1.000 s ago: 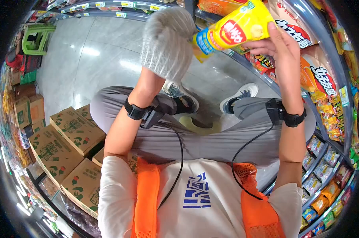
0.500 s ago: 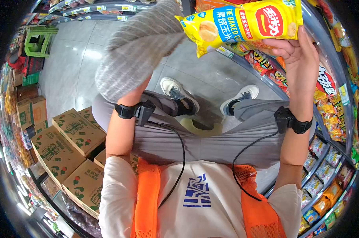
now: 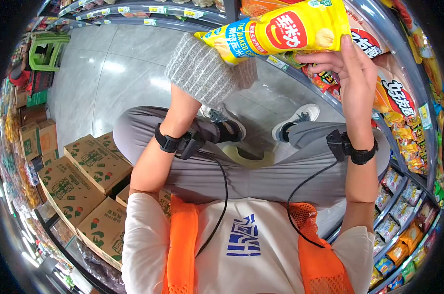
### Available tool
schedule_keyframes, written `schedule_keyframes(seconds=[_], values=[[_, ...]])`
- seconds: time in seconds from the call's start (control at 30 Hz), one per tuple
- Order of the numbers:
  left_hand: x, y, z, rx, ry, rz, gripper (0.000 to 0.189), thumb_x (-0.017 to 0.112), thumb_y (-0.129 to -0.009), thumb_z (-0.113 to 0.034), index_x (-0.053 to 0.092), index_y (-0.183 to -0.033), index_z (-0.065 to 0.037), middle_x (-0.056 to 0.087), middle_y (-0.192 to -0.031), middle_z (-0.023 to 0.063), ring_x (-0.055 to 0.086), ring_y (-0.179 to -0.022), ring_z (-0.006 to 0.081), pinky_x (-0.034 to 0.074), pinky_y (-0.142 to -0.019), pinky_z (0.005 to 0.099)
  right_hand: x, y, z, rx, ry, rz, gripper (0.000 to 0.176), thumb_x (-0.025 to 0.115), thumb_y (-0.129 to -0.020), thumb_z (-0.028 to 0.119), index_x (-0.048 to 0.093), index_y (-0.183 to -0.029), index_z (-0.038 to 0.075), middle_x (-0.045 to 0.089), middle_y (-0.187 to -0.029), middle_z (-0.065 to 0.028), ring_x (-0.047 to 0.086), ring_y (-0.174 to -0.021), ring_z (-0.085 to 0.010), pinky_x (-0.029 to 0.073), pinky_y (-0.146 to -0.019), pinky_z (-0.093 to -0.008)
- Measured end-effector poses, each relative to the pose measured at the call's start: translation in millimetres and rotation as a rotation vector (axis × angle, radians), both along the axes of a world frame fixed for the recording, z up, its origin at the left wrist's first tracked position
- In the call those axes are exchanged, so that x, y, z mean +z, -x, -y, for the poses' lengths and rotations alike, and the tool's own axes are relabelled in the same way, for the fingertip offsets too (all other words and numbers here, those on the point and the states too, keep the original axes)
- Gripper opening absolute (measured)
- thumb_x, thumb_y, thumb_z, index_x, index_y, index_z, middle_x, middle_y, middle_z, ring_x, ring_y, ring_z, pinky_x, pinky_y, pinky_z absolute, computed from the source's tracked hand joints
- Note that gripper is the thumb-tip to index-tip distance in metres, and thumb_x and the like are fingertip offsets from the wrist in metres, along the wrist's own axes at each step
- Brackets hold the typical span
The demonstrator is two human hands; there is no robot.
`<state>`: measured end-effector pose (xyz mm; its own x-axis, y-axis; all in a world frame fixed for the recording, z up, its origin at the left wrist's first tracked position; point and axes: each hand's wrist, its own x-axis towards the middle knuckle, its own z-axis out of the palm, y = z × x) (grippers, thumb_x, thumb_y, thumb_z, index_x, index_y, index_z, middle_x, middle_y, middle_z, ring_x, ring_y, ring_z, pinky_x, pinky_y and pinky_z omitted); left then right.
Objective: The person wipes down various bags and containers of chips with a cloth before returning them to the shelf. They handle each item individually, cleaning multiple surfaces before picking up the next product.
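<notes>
One yellow bag [image 3: 300, 32], pinched at its end by the right hand [image 3: 360, 76] beside the grey cloth [image 3: 202, 71], wants steady support and light cloth pressure, though the covered left hand's [image 3: 184, 100] grip is hidden, so I cannot tell it.

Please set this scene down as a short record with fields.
right hand: grips the end of a yellow snack bag from below
left hand: mostly covered by a grey striped cloth; fingers hidden
cloth and bag: overlap in view; firm contact unclear
bag lettering: includes "THE BAKED"
wrists: each wears a black strap
left side: printed brown cartons
right side: shelves of packaged snacks
floor: grey, shiny
</notes>
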<state>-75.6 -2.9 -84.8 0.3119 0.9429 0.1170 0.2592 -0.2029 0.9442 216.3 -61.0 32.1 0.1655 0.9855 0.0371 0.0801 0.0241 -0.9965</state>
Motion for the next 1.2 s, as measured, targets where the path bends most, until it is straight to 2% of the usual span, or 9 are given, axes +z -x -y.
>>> schedule_keyframes(seconds=[0.13, 0.27, 0.3, 0.73, 0.87, 0.97, 1.0, 1.1, 1.2], values=[[-5.5, 9.6, -3.5, -0.109, -0.08, -0.118, 0.043, 0.061, -0.095, -0.014, 0.048, -0.134, -0.003, 0.06, -0.122, 0.0065, 0.059, -0.109, 0.0162, 0.05, -0.095, 0.0329, -0.2, -0.5, 0.6, 0.013, -0.028, 0.045, 0.049, 0.037, -0.106, 0.034, 0.056, -0.117, -0.01, 0.07, -0.098, -0.0273, 0.071, -0.082, -0.0251, 0.055, -0.077, -0.0298], [-3.0, -4.9, -6.7, 0.097, 0.46, 0.48, 0.053, 0.046, -0.101, -0.043, 0.046, -0.138, -0.004, 0.058, -0.127, 0.0124, 0.06, -0.112, 0.0232, 0.049, -0.098, 0.0383, -3.7, 0.2, 0.6, 0.032, -0.019, 0.067, 0.049, 0.038, -0.106, 0.034, 0.058, -0.116, -0.009, 0.071, -0.098, -0.0247, 0.071, -0.084, -0.024, 0.055, -0.076, -0.0293], [29.4, -14.8, -3.5, 0.145, 0.761, 0.625, 0.042, 0.047, -0.101, -0.032, 0.053, -0.131, -0.003, 0.061, -0.125, 0.0085, 0.061, -0.112, 0.0205, 0.049, -0.096, 0.0349, -5.8, -0.9, 0.2, 0.048, -0.013, 0.066, 0.049, 0.04, -0.105, 0.035, 0.06, -0.115, -0.009, 0.071, -0.098, -0.0222, 0.072, -0.086, -0.0238, 0.055, -0.075, -0.0291], [34.2, 25.6, -32.4, 0.244, 0.446, 0.931, 0.056, 0.045, -0.099, -0.05, 0.05, -0.136, -0.008, 0.055, -0.133, 0.011, 0.055, -0.12, 0.0272, 0.046, -0.102, 0.0418, 0.5, -6.3, 0.4, 0.031, -0.015, -0.06, 0.045, 0.042, -0.105, 0.03, 0.057, -0.117, -0.01, 0.07, -0.101, -0.0235, 0.071, -0.082, -0.0236, 0.055, -0.076, -0.03], [23.2, 67.3, -41.0, -0.359, 0.641, 1.425, 0.063, 0.046, -0.097, -0.051, 0.046, -0.14, -0.005, 0.05, -0.142, 0.0148, 0.048, -0.128, 0.0338, 0.035, -0.111, 0.0497, 0.7, -4.8, 1.6, -0.039, -0.033, -0.094, 0.042, 0.044, -0.105, 0.029, 0.06, -0.114, -0.008, 0.071, -0.098, -0.0205, 0.071, -0.081, -0.0242, 0.056, -0.075, -0.0324], [56.0, 34.4, -36.8, 0.374, 0.496, 0.968, 0.066, 0.048, -0.096, -0.053, 0.045, -0.142, -0.006, 0.048, -0.144, 0.0157, 0.044, -0.133, 0.0341, 0.033, -0.113, 0.05, -6.3, -11.1, 2.1, -0.052, -0.002, -0.108, 0.041, 0.045, -0.104, 0.029, 0.061, -0.113, -0.007, 0.071, -0.096, -0.0193, 0.071, -0.079, -0.0245, 0.057, -0.074, -0.0334], [58.7, 42.8, -42.2, -0.253, 0.753, 1.457, 0.069, 0.045, -0.096, -0.056, 0.04, -0.145, -0.008, 0.045, -0.145, 0.0124, 0.044, -0.131, 0.0317, 0.036, -0.11, 0.0487, -7.4, -11.4, 2.7, -0.042, 0.016, -0.106, 0.041, 0.045, -0.104, 0.029, 0.061, -0.112, -0.007, 0.071, -0.096, -0.0192, 0.071, -0.078, -0.0246, 0.058, -0.073, -0.0335], [56.2, 17.9, -18.0, 0.276, 0.53, 0.962, 0.074, 0.043, -0.095, -0.06, 0.035, -0.148, -0.009, 0.042, -0.148, 0.0125, 0.043, -0.132, 0.032, 0.035, -0.111, 0.0495, -4.1, -1.6, 2.7, -0.018, 0.041, -0.091, 0.042, 0.047, -0.103, 0.031, 0.061, -0.112, -0.008, 0.071, -0.095, -0.0181, 0.071, -0.077, -0.0242, 0.058, -0.072, -0.0326], [28.4, 23.4, -2.4, -0.132, 0.532, 0.711, 0.072, 0.058, -0.095, -0.044, 0.03, -0.15, -0.007, 0.042, -0.148, 0.0125, 0.046, -0.13, 0.0253, 0.042, -0.106, 0.0421, -5.8, 10.0, 5.7, 0.012, 0.053, -0.057, 0.042, 0.047, -0.103, 0.031, 0.063, -0.112, -0.008, 0.071, -0.095, -0.0151, 0.071, -0.078, -0.021, 0.058, -0.07, -0.0306]])
